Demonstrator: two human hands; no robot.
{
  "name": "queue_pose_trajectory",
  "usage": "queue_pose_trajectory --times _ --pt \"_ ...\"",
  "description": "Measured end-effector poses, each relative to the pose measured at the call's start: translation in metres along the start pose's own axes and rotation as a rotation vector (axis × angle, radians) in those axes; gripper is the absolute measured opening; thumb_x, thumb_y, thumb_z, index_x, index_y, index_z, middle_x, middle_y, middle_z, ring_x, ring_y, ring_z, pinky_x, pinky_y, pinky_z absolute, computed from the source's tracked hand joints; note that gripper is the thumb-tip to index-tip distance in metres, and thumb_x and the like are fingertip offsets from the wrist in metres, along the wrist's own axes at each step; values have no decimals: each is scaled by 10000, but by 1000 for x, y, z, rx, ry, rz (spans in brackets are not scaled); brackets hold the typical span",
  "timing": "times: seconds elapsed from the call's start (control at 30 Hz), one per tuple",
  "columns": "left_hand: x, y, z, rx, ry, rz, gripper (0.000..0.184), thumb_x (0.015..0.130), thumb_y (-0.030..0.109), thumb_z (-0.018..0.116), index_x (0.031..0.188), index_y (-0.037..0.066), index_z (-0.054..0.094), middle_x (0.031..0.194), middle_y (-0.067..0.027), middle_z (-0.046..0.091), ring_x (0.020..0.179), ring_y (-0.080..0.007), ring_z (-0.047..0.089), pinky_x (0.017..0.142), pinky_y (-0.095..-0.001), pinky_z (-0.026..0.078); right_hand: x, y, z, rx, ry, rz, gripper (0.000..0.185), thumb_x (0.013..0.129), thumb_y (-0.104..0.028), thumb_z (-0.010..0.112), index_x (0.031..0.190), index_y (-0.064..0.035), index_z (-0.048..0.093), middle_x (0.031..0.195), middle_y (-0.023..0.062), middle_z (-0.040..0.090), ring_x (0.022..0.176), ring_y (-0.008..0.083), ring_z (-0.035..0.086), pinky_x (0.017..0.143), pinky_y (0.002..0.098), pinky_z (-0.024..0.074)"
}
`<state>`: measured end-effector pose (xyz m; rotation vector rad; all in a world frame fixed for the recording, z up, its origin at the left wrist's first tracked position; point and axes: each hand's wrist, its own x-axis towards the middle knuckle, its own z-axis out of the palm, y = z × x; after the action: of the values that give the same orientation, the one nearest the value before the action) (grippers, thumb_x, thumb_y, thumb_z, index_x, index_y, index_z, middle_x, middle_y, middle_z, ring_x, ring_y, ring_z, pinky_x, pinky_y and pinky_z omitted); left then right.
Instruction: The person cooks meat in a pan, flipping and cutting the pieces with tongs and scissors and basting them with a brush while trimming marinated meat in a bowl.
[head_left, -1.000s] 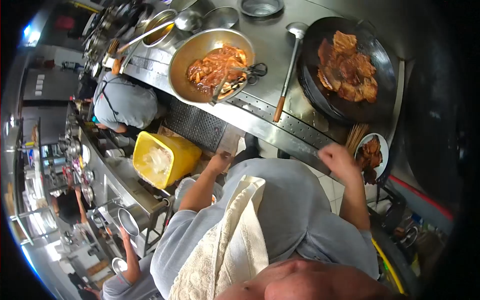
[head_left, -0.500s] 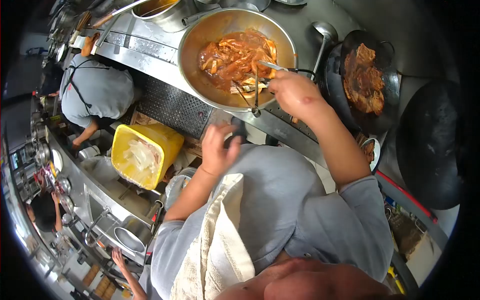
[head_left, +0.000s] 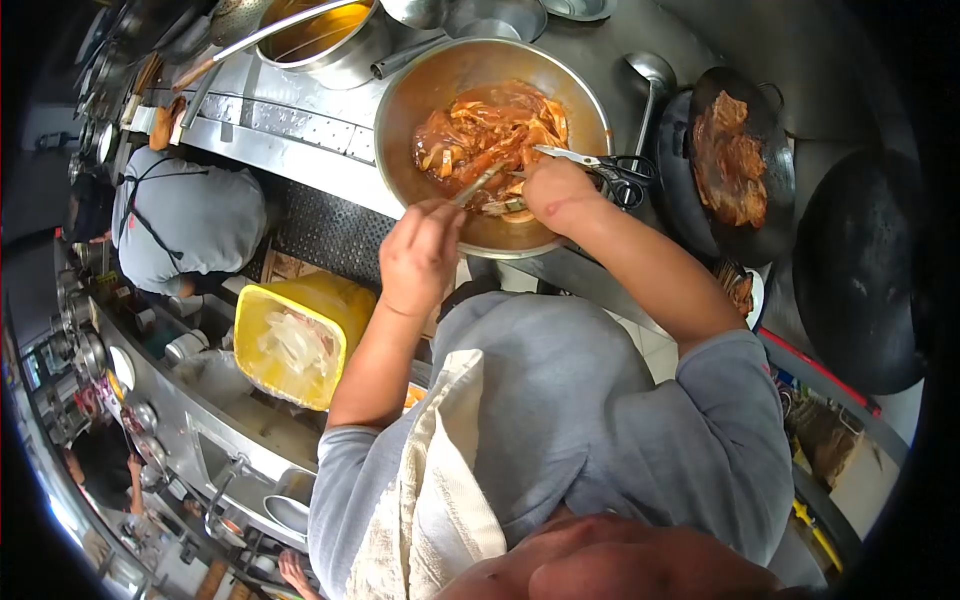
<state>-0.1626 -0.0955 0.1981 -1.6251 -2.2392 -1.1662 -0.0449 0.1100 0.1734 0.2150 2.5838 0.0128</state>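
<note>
A large steel bowl [head_left: 395, 120] on the counter holds raw meat [head_left: 490, 125] in red-brown marinade. My left hand [head_left: 422, 250] is closed at the bowl's near left rim, pinching the end of a metal utensil [head_left: 480, 183] that reaches into the bowl. Over the bowl's right part, my right hand [head_left: 560, 192] has its fingers down and curled; what they grip is hidden behind the hand. Black-handled scissors [head_left: 625, 178] lie across the right rim beside it, blades over the meat.
Right of the bowl stand a ladle [head_left: 652, 82] and a wok with browned meat slices [head_left: 728, 160]. A pot of yellow liquid [head_left: 330, 35] is at the upper left. A yellow bin [head_left: 350, 310] stands below. Another person bends over [head_left: 190, 215] at the left.
My right hand first went from near the counter edge to the bowl, then shifted slightly lower. My left hand rose to the bowl rim and closed. The view has moved too.
</note>
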Motion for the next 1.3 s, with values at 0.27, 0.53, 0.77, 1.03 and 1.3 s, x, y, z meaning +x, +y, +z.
queue_pose_trajectory --times 0.27,0.53,0.77,1.03,1.3 --pt "4 -10 -23 35 168 -148 245 784 -30 751 985 61 645 940 -106 673 818 -277 674 694 -357 557 -26 59 -71 484 200 325 244 835 -121 603 1066 -68 659 945 209 681 882 396 657 785 475 535" --pt "-11 16 0 -30 46 -234 219 783 -35 738 953 42 623 968 -122 676 860 -290 680 734 -363 562 123 80 -27 424 65 421 268 857 -147 551 1023 -51 738 1080 204 700 984 346 690 858 448 541" --pt "-19 29 7 -24 65 -275 225 787 -45 721 977 40 634 1008 -132 670 891 -302 675 758 -367 563 97 102 -17 1487 178 232 268 884 -211 684 1048 -1 709 753 3 631 603 73 516 533 240 388" --pt "-18 37 28 16 117 -339 157 829 -70 674 960 13 650 1018 -138 671 954 -281 641 879 -364 508 0 158 11 2030 210 142 222 851 -198 711 1017 -51 704 725 22 656 517 51 473 434 226 309" --pt "-20 37 37 142 116 -371 138 906 33 645 1039 -1 628 1001 -119 642 929 -251 617 867 -357 495 -72 177 15 2214 257 83 236 911 -139 652 1085 19 658 704 30 605 492 36 428 393 204 249"
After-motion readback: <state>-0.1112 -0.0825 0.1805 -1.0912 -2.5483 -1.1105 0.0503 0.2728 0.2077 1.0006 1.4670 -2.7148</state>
